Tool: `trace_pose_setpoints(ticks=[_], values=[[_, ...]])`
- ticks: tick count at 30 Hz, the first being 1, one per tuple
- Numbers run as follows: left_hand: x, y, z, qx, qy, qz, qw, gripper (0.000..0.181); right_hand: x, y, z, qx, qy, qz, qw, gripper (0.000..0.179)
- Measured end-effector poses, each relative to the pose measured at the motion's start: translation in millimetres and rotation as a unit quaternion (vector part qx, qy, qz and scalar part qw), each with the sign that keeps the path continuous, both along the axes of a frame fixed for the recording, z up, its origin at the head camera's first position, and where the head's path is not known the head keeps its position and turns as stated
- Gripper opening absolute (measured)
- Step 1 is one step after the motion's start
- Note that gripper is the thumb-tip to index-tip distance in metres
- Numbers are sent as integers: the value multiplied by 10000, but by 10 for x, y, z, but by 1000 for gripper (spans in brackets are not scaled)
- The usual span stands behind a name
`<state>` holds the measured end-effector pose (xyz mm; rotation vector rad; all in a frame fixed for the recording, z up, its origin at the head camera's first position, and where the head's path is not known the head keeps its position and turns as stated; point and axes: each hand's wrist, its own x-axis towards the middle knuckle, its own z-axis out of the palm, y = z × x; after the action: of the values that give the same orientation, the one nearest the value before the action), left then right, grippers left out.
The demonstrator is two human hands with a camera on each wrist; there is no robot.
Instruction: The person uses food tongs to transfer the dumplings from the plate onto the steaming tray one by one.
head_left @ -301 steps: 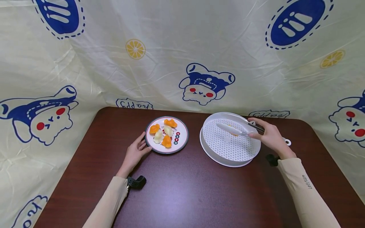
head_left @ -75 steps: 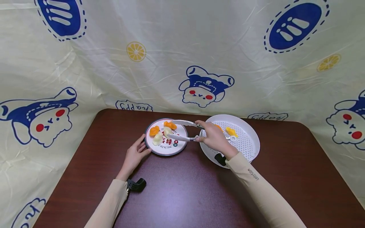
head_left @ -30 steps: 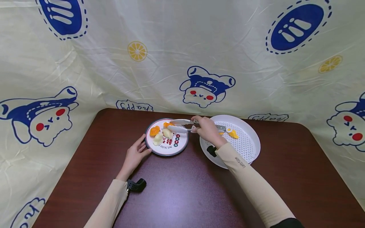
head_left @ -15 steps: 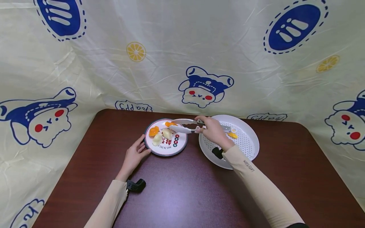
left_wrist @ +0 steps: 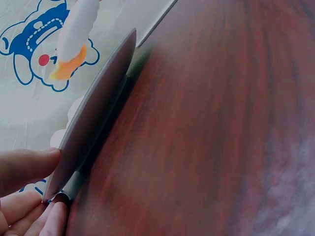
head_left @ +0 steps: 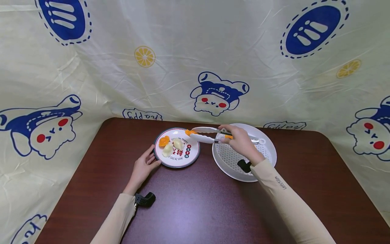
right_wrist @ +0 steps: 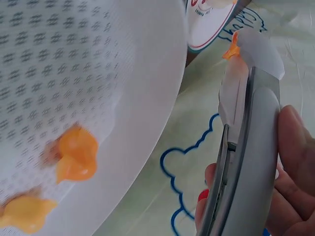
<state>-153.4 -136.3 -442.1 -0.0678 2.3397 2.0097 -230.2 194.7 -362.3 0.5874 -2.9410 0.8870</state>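
The plate is holding 1 orange piece and 2 white pieces. The perforated tray is holding 1 orange chunk and 1 yellow chunk. Both containers are standing on the table; the right hand is partly covering the tray. This hand is gripping the tongs, whose tips are clamping 1 orange lump above the plate's far rim. The left hand is touching the rim, thumb and fingers apart. Compared with 0.5 s ago, the lump is sitting nearer the tray.
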Motion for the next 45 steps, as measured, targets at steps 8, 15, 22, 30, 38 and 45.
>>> trace_pose_setpoints(ticks=[8,15,22,30,38,45], values=[[10,7,17,75,-17,-19,10000,70,73,334,-13,-25,58,-199,9998,41],[8,5,16,67,1,-43,10000,70,179,644,21,19,-183,-521,9985,41],[15,10,15,6,0,-33,10000,70,277,921,-21,173,-117,-701,9973,42],[7,12,12,5,-29,-18,10000,70,334,1071,-116,416,-152,-813,9957,41],[7,16,23,14,-41,-36,10000,70,332,1089,-173,417,-196,-750,9961,42],[19,15,31,-33,-37,-48,10000,70,322,1074,-233,400,-269,-701,9964,43]])
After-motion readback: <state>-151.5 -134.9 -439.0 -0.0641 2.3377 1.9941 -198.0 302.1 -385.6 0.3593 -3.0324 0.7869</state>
